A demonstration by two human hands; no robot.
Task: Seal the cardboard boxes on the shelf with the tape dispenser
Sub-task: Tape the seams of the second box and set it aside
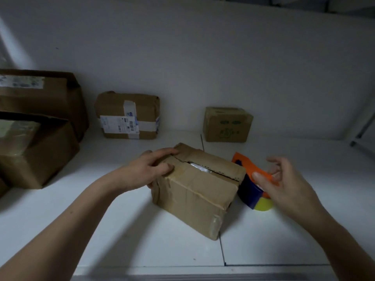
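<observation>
A worn cardboard box (194, 191) sits on the white shelf (121, 230), its top flaps parted along a torn seam with something pale showing inside. My left hand (151, 168) rests on the box's left top corner, fingers pressing the flap. Right of the box lies the tape dispenser (250, 184), orange and dark blue with a yellowish tape roll. My right hand (284, 185) hovers over it with fingers spread, thumb touching the orange part, not closed around it.
Two large cardboard boxes (38, 126) are stacked at the left. A taped parcel with labels (127, 116) and a small box with green print (227, 124) stand against the back wall. A metal shelf post (363, 128) is at the far right.
</observation>
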